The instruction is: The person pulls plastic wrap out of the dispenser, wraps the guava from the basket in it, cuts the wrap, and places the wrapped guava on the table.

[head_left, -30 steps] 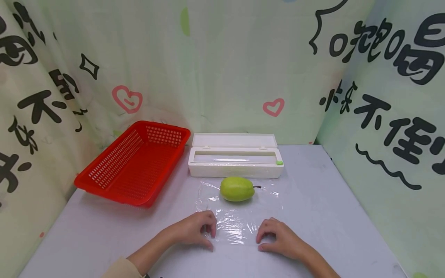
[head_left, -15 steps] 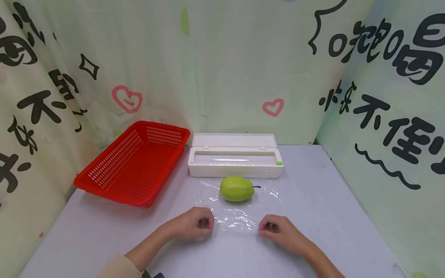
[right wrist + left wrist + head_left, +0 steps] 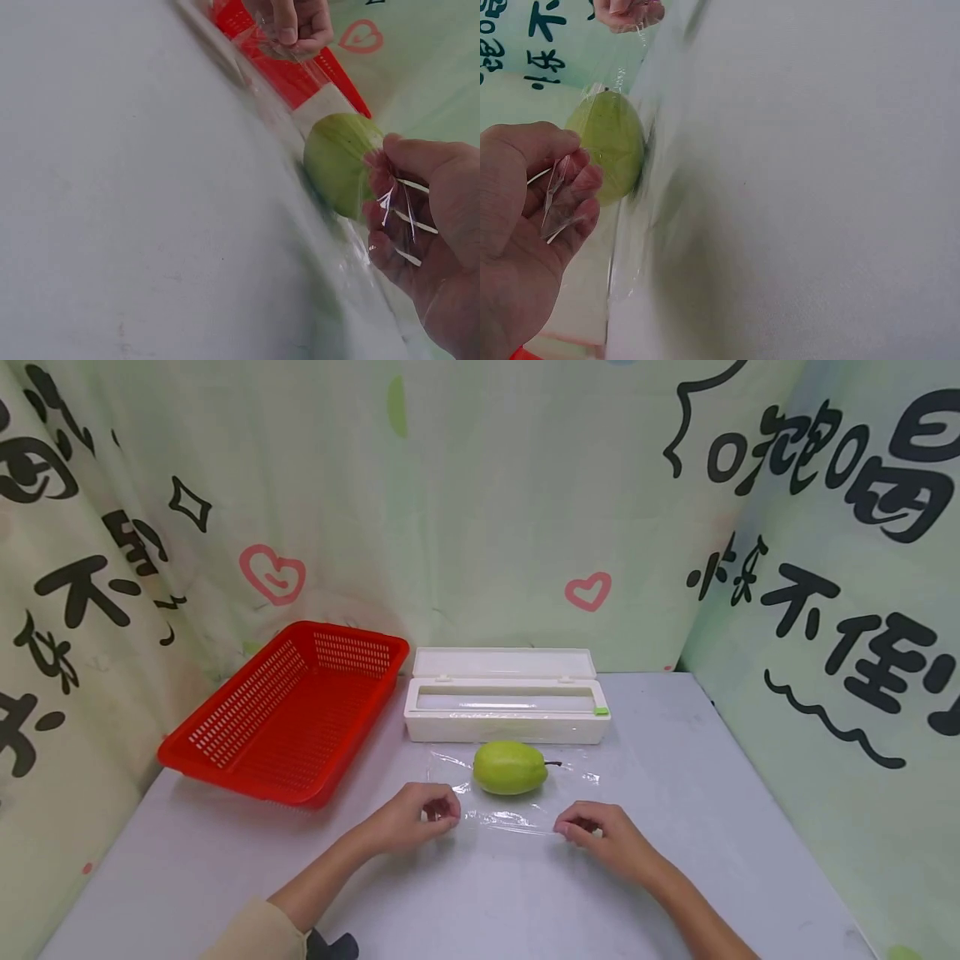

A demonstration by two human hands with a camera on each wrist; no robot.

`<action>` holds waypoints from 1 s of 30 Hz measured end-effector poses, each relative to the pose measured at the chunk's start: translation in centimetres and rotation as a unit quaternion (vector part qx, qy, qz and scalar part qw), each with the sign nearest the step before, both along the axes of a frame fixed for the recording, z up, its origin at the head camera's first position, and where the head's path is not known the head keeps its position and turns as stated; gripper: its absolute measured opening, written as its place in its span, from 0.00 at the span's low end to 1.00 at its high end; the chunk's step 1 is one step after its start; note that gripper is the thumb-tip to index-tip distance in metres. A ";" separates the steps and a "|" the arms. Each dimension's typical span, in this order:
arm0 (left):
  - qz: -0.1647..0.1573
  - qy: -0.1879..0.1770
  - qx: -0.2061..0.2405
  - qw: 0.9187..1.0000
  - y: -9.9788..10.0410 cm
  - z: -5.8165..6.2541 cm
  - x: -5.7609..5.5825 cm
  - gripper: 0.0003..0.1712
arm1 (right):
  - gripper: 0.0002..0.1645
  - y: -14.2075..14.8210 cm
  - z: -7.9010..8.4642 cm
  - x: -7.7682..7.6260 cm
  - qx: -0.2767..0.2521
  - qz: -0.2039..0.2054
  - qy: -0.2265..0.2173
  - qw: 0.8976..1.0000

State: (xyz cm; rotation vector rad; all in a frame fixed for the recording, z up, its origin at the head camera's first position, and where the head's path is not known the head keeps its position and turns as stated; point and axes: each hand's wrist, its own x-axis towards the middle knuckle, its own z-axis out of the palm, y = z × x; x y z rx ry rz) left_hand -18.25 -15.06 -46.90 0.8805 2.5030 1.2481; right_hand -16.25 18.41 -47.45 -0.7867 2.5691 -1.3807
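A sheet of clear plastic wrap (image 3: 517, 820) lies under a green pear-shaped fruit (image 3: 510, 768) with a dark stem. My left hand (image 3: 422, 814) pinches the near left corner of the wrap between thumb and fingers, and a crumpled bit shows inside the palm in the left wrist view. The near right corner is pinched by my right hand (image 3: 606, 837), with film bunched across its fingers in the right wrist view. Between the hands the near edge is stretched and raised off the table. Both hands stay apart from the fruit.
Behind the fruit stands a white wrap dispenser box (image 3: 504, 728), its lid tipped back and a roll inside. A red plastic basket (image 3: 300, 727) sits at the left on the white table (image 3: 480, 910). Printed curtains (image 3: 480, 510) enclose the back and sides.
Both hands have closed their fingers on the near corners of the wrap. They have lifted that edge and moved it away from me, toward the fruit. The fruit has stayed in place.
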 end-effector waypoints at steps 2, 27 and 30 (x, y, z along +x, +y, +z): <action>0.010 0.008 -0.001 1.000 0.0 0.2 -0.2 0.03 | 0.07 -0.1 0.1 -0.2 -0.006 0.003 0.013 1.000; 0.137 0.083 -0.029 0.987 -0.1 3.5 -2.8 0.07 | 0.08 0.1 3.8 -4.2 0.032 -0.033 0.054 0.997; 0.137 0.100 -0.025 0.985 0.0 3.6 -3.1 0.08 | 0.09 0.3 3.9 -4.6 0.020 -0.032 0.054 0.998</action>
